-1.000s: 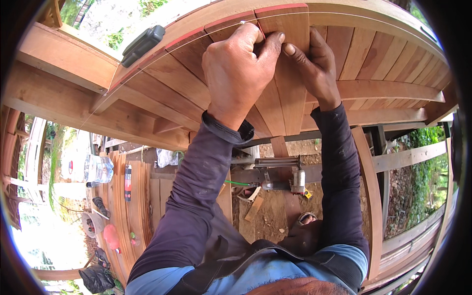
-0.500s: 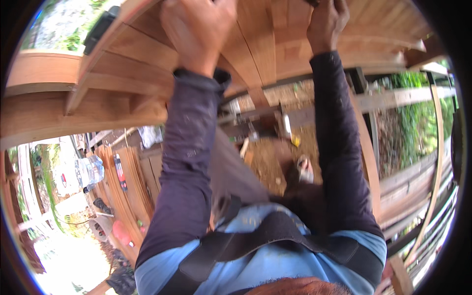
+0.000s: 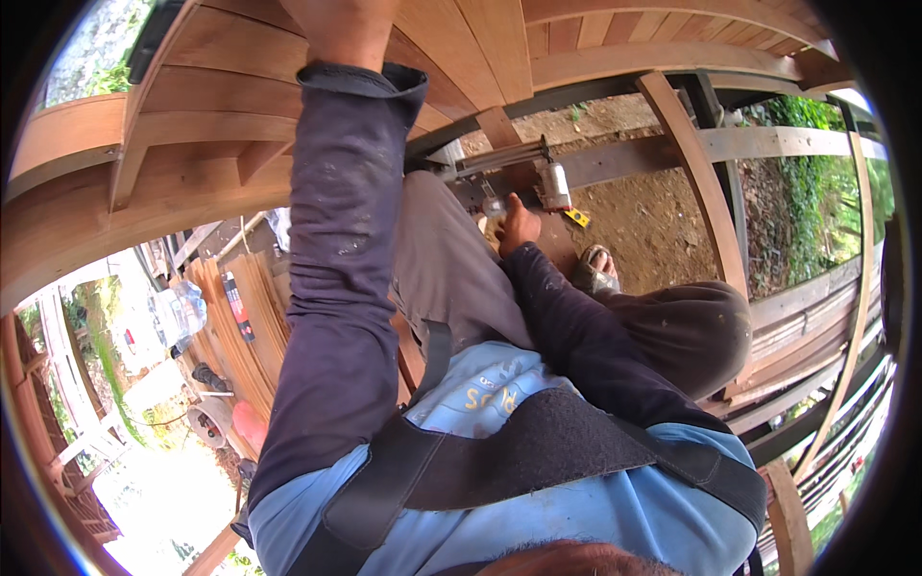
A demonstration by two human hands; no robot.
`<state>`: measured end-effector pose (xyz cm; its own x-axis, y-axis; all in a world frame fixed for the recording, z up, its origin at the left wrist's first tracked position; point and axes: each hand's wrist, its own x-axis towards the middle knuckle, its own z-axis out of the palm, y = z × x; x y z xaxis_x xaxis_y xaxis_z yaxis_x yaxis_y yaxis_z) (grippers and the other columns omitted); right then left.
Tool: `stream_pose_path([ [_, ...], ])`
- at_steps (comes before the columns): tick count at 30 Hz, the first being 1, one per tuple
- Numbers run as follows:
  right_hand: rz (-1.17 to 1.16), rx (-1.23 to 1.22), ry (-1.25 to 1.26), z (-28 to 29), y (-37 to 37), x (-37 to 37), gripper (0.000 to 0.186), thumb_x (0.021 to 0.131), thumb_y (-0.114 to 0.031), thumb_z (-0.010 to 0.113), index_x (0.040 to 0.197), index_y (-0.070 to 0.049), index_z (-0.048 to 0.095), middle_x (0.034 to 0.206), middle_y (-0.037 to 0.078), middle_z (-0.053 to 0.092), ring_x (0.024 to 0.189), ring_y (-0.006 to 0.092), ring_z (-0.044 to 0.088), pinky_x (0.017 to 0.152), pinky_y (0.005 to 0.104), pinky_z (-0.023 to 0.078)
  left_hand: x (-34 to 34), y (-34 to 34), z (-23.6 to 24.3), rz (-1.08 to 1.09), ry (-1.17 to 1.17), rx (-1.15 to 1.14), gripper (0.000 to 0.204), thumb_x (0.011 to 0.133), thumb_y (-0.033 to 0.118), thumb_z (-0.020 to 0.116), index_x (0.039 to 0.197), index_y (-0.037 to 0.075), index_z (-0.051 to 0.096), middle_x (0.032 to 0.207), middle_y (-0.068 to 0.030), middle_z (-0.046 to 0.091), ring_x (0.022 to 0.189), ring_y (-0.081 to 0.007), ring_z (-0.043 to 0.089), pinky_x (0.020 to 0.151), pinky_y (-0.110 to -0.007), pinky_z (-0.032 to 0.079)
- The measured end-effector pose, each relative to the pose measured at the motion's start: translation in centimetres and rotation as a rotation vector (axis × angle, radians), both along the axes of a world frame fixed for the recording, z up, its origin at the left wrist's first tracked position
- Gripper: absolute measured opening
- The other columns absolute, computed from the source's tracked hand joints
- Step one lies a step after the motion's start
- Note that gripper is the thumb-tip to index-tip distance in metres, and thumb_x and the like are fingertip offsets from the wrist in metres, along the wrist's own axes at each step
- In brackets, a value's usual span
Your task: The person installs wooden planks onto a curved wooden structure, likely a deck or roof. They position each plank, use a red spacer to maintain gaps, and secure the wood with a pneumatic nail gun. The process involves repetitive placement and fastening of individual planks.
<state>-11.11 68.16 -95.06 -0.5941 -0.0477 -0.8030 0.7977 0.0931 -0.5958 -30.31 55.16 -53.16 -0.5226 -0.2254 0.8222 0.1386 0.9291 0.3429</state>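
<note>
My left hand (image 3: pixel 344 27) is raised against the brown wooden planks (image 3: pixel 471 43) overhead. The picture's upper edge cuts off its fingers, so what they hold or touch is hidden. My right hand (image 3: pixel 520 228) reaches down beside my knee, its thumb sticking up and the other fingers mostly hidden. Close to it are a small clear container (image 3: pixel 493 205) and a pale piece (image 3: pixel 490 228) I cannot make out. Just beyond lies a long thin-rodded tool with a white cylinder (image 3: pixel 555 184) at its end. A small yellow tool (image 3: pixel 577 218) rests on the dirt beside it.
An upright wooden post (image 3: pixel 693 178) and a dark crossbeam (image 3: pixel 634 161) stand on the right. Stacked boards (image 3: pixel 252 307) at left bear a red-and-black tube (image 3: pixel 237 307). A clear plastic bottle (image 3: pixel 181 312) and a pale bucket (image 3: pixel 209 422) are nearby. My sandalled foot (image 3: pixel 600 269) is on the dirt.
My right hand has come down from the overhead planks to the things near my foot. My left hand stays up, shifted higher and left in view. My right knee now shows bent outward.
</note>
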Motion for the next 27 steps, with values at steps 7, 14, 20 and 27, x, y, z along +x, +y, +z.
stream_pose_path([
  [7,0.841,0.692,0.436,-3.5,-2.2,-1.1,0.075,0.075,-0.02,0.085,0.143,-0.02,0.053,0.101,0.014,0.075,0.095,0.0346,0.073,0.081,0.0439,0.056,0.8,-0.6,0.6,0.061,-0.018,-0.04,0.039,0.085,0.018,0.08,0.066,0.0,0.053,0.058,-0.0202,0.047,0.046,-0.0282,0.044,0.049,-0.039,0.038],
  [14,-0.365,0.064,-0.039,-7.2,-3.9,-2.0,0.028,0.082,-0.022,0.076,0.109,-0.015,0.071,0.094,0.016,0.074,0.08,0.0315,0.071,0.079,0.041,0.055,0.6,-0.2,0.4,-0.084,-0.07,0.093,0.036,0.087,0.025,0.081,0.067,0.001,0.064,0.05,-0.0075,0.057,0.045,-0.0117,0.052,0.047,-0.031,0.042],
  [20,-1.028,-0.43,-0.04,0.1,-2.5,-4.7,0.023,0.081,-0.013,0.072,0.092,0.005,0.063,0.087,0.019,0.067,0.064,0.0346,0.066,0.051,0.0562,0.056,-0.2,-1.9,-0.4,0.019,-0.04,-0.032,0.037,0.087,0.027,0.081,0.066,0.002,0.063,0.05,-0.0084,0.057,0.044,-0.0144,0.054,0.047,-0.031,0.042],
  [27,-0.761,-0.465,0.48,7.2,-2.0,-10.0,0.018,0.076,-0.007,0.072,0.089,-0.001,0.062,0.075,0.008,0.064,0.062,0.0216,0.062,0.049,0.0372,0.051,0.2,-1.2,0.2,0.02,-0.019,-0.009,0.036,0.086,0.029,0.081,0.069,0.002,0.063,0.049,-0.0121,0.052,0.042,-0.021,0.047,0.046,-0.035,0.039],
])
